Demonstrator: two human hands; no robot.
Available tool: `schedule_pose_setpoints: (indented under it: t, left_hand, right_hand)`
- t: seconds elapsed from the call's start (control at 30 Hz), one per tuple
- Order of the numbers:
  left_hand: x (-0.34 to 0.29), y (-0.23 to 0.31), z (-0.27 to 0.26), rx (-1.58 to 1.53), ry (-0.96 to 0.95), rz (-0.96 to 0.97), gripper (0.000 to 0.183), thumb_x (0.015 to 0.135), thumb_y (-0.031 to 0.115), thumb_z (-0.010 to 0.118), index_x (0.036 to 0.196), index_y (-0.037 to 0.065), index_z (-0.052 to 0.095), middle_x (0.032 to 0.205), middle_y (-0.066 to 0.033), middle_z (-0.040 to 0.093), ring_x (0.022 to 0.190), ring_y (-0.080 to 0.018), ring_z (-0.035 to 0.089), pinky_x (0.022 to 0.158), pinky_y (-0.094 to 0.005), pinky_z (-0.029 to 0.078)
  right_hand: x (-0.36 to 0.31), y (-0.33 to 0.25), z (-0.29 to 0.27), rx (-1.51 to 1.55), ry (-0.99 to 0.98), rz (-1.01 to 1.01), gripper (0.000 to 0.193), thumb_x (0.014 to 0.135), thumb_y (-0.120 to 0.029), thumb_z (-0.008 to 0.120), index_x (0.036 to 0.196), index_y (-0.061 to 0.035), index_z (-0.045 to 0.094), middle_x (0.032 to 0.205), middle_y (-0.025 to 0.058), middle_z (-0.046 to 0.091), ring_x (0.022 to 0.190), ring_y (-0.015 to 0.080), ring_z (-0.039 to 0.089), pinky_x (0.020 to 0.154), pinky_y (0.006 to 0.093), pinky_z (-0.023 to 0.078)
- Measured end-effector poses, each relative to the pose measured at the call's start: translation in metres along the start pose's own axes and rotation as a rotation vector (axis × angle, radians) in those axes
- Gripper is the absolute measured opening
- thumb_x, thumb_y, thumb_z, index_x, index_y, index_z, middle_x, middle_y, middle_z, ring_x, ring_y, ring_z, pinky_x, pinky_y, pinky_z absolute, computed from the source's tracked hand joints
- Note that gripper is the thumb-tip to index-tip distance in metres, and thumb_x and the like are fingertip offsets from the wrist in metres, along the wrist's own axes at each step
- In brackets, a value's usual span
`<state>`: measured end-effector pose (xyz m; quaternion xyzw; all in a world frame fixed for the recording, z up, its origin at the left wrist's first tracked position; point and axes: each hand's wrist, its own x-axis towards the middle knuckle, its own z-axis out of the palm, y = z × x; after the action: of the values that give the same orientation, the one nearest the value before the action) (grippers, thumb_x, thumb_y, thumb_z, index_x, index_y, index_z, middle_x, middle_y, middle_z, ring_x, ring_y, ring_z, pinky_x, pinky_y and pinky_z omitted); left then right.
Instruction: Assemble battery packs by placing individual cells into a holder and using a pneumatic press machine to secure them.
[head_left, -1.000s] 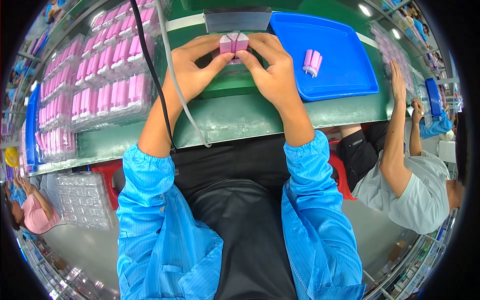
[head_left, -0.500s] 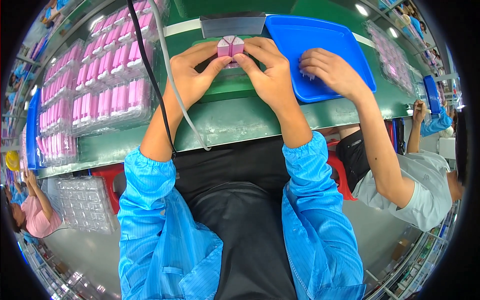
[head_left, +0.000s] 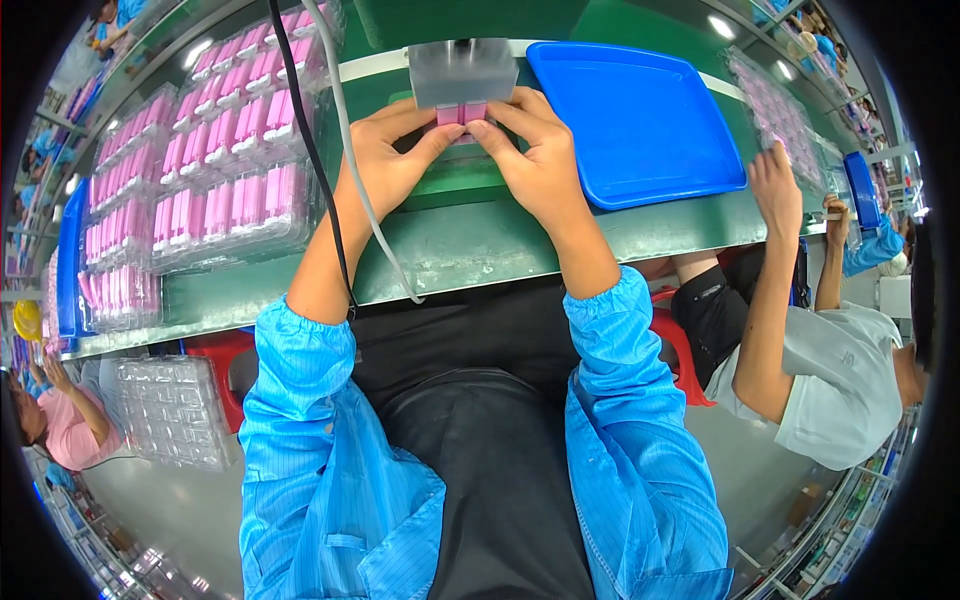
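Observation:
Two pink blocks (head_left: 474,111) stand side by side on a green base (head_left: 455,182) at the middle of the bench. My left hand (head_left: 393,150) pinches them from the left, its thumb against the near face. My right hand (head_left: 533,155) closes on them from the right in the same way, and both thumb tips nearly meet in front. A grey metal block (head_left: 463,72) sits directly over the pink blocks and hides their tops. Whether it touches them I cannot tell.
Clear trays of pink-and-white parts (head_left: 235,205) are stacked at left. A black cable (head_left: 305,130) and a grey cable (head_left: 362,190) hang across my left forearm. At right lies a blue tray (head_left: 650,130); beyond it a co-worker's hand (head_left: 775,190) reaches toward more pink parts (head_left: 770,100).
The grey metal block has come down over the pink blocks, covering their white tops. My hands stay in place around them. The co-worker's hand has left the blue tray and moved right.

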<state>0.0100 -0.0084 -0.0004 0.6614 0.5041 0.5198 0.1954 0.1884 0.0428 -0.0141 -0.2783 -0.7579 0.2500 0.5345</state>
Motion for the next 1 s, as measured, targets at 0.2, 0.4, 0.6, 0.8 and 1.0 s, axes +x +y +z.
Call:
schedule_pose_setpoints:
  t: [0.2, 0.4, 0.6, 0.8, 1.0]
  left_hand:
    - [-0.002, 0.002, 0.002, -0.057, -0.013, -0.12, 0.024, 0.085, 0.017, 0.076, 0.106, 0.005, 0.075, 0.108, -0.0122, 0.074, 0.099, -0.0236, 0.07, 0.089, -0.0321, 0.053]
    - [-0.003, -0.001, 0.004, -0.078, 0.02, -0.073, 0.026, 0.086, 0.018, 0.075, 0.108, 0.004, 0.074, 0.111, -0.0133, 0.073, 0.102, -0.0245, 0.069, 0.091, -0.033, 0.052]
    - [-0.005, -0.008, 0.0, -0.09, -0.008, -0.093, 0.029, 0.089, 0.019, 0.073, 0.112, 0.001, 0.072, 0.116, -0.0148, 0.071, 0.107, -0.025, 0.067, 0.094, -0.0339, 0.051]
    - [0.006, 0.016, -0.007, -0.061, 0.049, -0.044, 0.033, 0.092, 0.025, 0.071, 0.113, 0.0, 0.071, 0.114, -0.0152, 0.071, 0.1, -0.0229, 0.067, 0.089, -0.0327, 0.051]
    - [-0.008, 0.022, -0.035, 0.11, -0.038, -0.11, 0.032, 0.091, 0.025, 0.07, 0.109, -0.001, 0.072, 0.108, -0.016, 0.072, 0.096, -0.0221, 0.069, 0.084, -0.0325, 0.053]
  right_hand:
    - [0.0, 0.002, -0.002, -0.01, -0.029, 0.006, 0.021, 0.082, -0.011, 0.074, 0.101, -0.0023, 0.075, 0.106, 0.0116, 0.068, 0.098, 0.0277, 0.063, 0.084, 0.0362, 0.051]
    - [-0.003, 0.001, 0.0, 0.006, 0.006, 0.027, 0.021, 0.082, -0.011, 0.075, 0.102, -0.0028, 0.075, 0.107, 0.0107, 0.068, 0.098, 0.0272, 0.063, 0.084, 0.0363, 0.051]
    - [-0.001, -0.001, -0.002, 0.011, -0.021, 0.032, 0.024, 0.082, -0.011, 0.075, 0.104, -0.003, 0.074, 0.106, 0.0103, 0.069, 0.101, 0.0271, 0.063, 0.085, 0.0355, 0.052]
    - [0.011, -0.021, -0.005, 0.164, 0.014, 0.167, 0.025, 0.087, -0.012, 0.072, 0.108, 0.0017, 0.072, 0.101, 0.0133, 0.072, 0.091, 0.021, 0.067, 0.08, 0.0314, 0.053]
    - [-0.001, -0.041, -0.023, 0.508, -0.086, 0.47, 0.033, 0.093, -0.019, 0.069, 0.116, 0.0048, 0.068, 0.101, 0.0106, 0.073, 0.085, 0.0124, 0.066, 0.072, 0.0264, 0.052]
